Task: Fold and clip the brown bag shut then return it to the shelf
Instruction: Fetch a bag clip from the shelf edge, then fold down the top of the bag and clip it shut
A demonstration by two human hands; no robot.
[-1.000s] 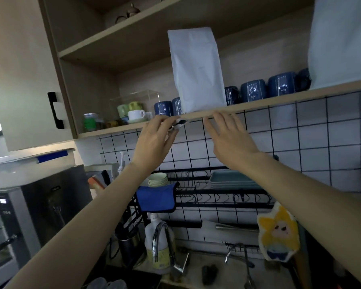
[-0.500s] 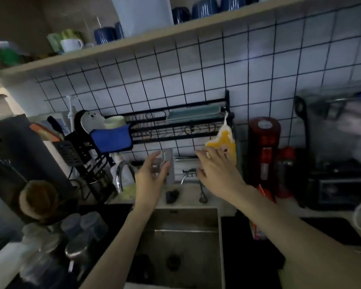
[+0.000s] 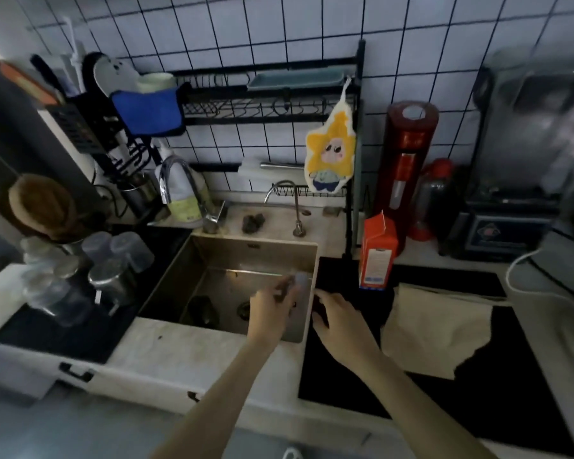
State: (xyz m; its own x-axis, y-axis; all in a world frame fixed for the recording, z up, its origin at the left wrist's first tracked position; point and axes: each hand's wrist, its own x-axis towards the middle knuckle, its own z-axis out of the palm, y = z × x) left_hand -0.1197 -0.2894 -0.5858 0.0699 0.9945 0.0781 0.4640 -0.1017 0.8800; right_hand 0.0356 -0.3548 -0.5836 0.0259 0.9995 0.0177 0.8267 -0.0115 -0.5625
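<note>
The brown bag (image 3: 438, 332) lies flat on a black mat (image 3: 345, 376) on the counter, right of the sink. My left hand (image 3: 270, 309) hovers over the sink's right rim, shut on a small pale clip (image 3: 299, 280) that is blurred. My right hand (image 3: 340, 318) is palm down with its fingers apart over the mat's left edge, a short way left of the bag and not touching it. The shelf is out of view.
A steel sink (image 3: 212, 263) is in the middle, with a faucet (image 3: 179, 180) behind it. An orange carton (image 3: 378, 256) stands just behind the bag. Further back are a red cylinder (image 3: 408, 167), a blender (image 3: 527, 144) and a dish rack (image 3: 269, 94). Jars (image 3: 113, 260) stand at left.
The view has swung down from the shelf to the counter. Both hands have come down from the shelf edge to the sink's right rim, the left one still holding the clip.
</note>
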